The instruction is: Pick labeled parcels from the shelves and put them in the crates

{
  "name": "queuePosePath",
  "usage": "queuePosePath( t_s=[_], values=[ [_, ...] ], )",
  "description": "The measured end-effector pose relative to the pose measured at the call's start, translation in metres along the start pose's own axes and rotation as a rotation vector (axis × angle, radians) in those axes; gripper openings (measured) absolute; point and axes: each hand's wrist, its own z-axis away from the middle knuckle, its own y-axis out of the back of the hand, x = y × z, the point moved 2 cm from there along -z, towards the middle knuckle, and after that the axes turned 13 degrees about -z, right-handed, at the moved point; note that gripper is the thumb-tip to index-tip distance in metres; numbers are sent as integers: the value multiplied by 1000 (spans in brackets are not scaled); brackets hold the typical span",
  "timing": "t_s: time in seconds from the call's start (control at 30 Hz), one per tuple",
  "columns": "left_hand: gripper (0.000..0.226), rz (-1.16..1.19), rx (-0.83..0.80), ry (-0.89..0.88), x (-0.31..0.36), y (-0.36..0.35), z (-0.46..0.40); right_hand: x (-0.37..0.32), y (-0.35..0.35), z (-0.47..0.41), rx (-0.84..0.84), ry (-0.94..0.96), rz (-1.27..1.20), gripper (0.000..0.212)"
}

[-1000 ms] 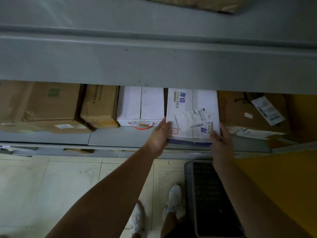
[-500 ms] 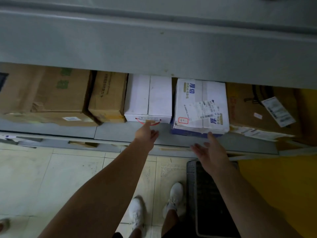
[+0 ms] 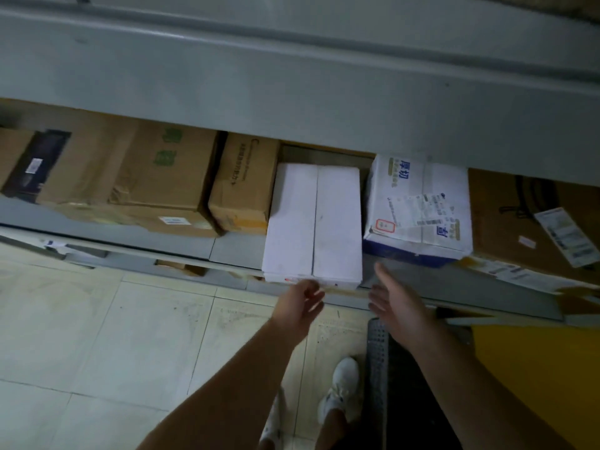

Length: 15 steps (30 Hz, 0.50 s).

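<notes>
A plain white box (image 3: 313,222) juts out over the front edge of the grey shelf (image 3: 240,251). My left hand (image 3: 300,305) grips its near bottom edge with curled fingers. My right hand (image 3: 394,300) hovers just right of that box with fingers spread, touching nothing. A white and blue parcel (image 3: 418,206) with a shipping label and a red stamp sits on the shelf to the right. A dark crate (image 3: 378,368) stands on the floor below my right arm.
Brown cardboard boxes (image 3: 168,177) fill the shelf to the left, and one more (image 3: 532,219) with a loose label lies at the right. A grey upper shelf (image 3: 292,76) overhangs. A yellow surface (image 3: 535,368) sits at bottom right. My feet stand on pale tiles (image 3: 113,336).
Both hands let go of the white and blue parcel, which stays on the shelf. My left hand moved to the plain white box and pulled it forward over the shelf edge.
</notes>
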Motion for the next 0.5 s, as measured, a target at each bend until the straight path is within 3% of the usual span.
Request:
queuePosePath(
  t_s=[0.07,0.13,0.27,0.4,0.5],
  values=[
    [22,3,-55,33,-20,12,12,19,-10,1,-24,-41,162,50],
    [34,-23,-103,70,-30,21,24,36,-18,0,-54,-80,173,51],
    [71,-10,-77,9,-19,44,40,61,-23,-10,-120,-98,11,87],
    [99,-22,263,-209,14,73,48,65,-27,1,-152,-76,30,62],
    [86,-481,433,-416,38,90,58,66,-28,19,-158,-18,88,57]
  ],
)
